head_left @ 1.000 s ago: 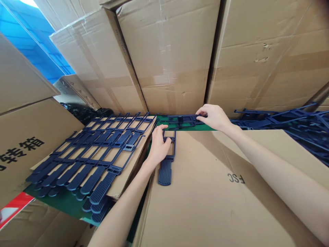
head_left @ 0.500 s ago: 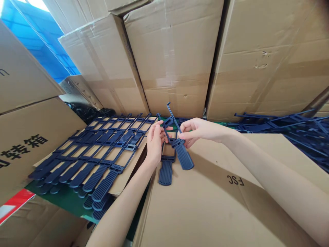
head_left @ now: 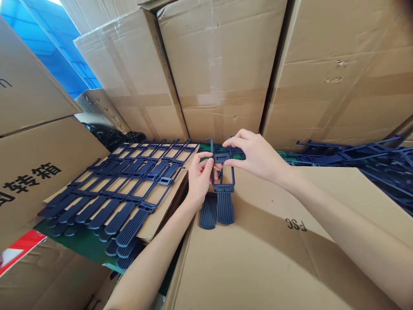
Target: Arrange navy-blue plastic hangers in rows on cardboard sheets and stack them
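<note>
With thumb and fingers of the left hand [head_left: 199, 178] clamped on the left rail of a dark blue frame [head_left: 225, 209]. With thumb and forefinger of the right hand [head_left: 254, 155] apart, set below and above the right end of its crossbar; cannot tell whether touching it. Between the two hands, then, with crossbar level with the fingertips and ribbed tongue pointing nearer, over the FSC-marked carton [head_left: 274, 258] close to its far left corner.

Just left of that tongue, along the carton's left edge, a second frame [head_left: 208, 212], its tongue in plain sight, its upper part mostly hidden by the left hand and the held piece.

Farther left, across a narrow gap, overlapping rows of frames [head_left: 109, 213] on a flat carton [head_left: 163, 213], with tongues jutting past its near edge above the green counter [head_left: 80, 252]. Beyond the FSC-marked carton's far right corner, a tangled pile of frames [head_left: 342, 159]. Along the far edge of the counter, tall taped cartons [head_left: 222, 77]; at the far left, black plastic [head_left: 111, 135] and a carton with black characters [head_left: 48, 155].
</note>
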`<state>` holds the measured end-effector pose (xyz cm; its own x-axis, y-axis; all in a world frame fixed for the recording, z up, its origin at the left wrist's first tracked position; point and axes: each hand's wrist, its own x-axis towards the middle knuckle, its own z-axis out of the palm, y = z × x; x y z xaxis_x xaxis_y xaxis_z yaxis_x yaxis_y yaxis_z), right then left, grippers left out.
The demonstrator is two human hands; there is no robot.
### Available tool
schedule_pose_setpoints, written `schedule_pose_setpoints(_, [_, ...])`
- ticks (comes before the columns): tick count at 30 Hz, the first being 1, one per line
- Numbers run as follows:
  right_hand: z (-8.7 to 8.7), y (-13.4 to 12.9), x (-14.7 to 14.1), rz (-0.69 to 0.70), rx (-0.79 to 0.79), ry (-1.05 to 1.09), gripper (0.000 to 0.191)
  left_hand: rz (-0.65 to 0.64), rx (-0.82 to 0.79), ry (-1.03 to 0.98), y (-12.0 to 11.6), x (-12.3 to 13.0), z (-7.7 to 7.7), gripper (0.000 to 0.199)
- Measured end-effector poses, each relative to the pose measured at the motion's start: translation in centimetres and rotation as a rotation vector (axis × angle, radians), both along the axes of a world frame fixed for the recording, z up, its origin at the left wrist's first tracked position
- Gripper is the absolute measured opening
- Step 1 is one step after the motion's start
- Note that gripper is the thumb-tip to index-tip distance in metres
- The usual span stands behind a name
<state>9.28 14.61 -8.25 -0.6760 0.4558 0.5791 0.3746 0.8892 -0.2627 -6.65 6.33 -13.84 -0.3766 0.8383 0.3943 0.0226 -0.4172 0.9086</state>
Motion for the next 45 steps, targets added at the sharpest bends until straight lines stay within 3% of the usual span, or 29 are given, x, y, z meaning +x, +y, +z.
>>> schedule_pose_setpoints(8, [-0.8, -0.5, -0.5, 0.013, 0.284, -0.104, 0.014, -0.041, -0.015, -0.003, 0.1, 0.1, -0.3, 0.034])
schedule_pose_setpoints(13, [-0.1, 0.1, 0.0, 0.037, 0.309, -0.045, 0.017, -0.008, 0.029, 0.027, 0.4, -0.5, -0.4, 0.026])
schedule_pose_setpoints(16, [0.9, -0.1, 0.5, 0.089, 0.246, 0.039, 0.014, 0.095, 0.029, 0.250, 0.9, -1.8, -1.1, 0.022])
schedule_pose_setpoints(19, [1.9, -1.7, 0.6, 0.306, 0.083, 0.024, 0.014, 0.116, -0.068, 0.519, 1.4, -3.1, -2.2, 0.022])
schedule_pose_setpoints(22, [2.1, -4.1, 0.1, 0.551, -0.090, -0.157, 0.012, 0.097, -0.132, 0.573, 1.6, -3.8, -3.0, 0.025])
schedule_pose_setpoints(25, [1.2, -6.4, -0.5, 0.663, -0.160, -0.382, 0.007, 0.106, -0.169, 0.604, 1.8, -3.9, -3.3, 0.036])
schedule_pose_setpoints(29, [-0.5, -8.6, -1.1, 0.664, -0.072, -0.563, 0.008, 0.100, -0.175, 0.637, 2.1, -3.9, -3.8, 0.044])
schedule_pose_setpoints(34, [-1.6, -10.3, -1.8, 0.589, -0.008, -0.659, 0.009, 0.049, -0.163, 0.682, 2.2, -4.0, -4.4, 0.038])
schedule_pose_setpoints(41, [-2.0, -10.9, -1.9, 0.466, -0.005, -0.603, 0.008, 0.027, -0.150, 0.715, 2.3, -4.1, -4.9, 0.033])
schedule_pose_setpoints(45, [-1.7, -10.9, -1.9, 0.439, -0.008, -0.694, 0.006, 0.025, -0.160, 0.710, 2.4, -4.2, -5.0, 0.032])
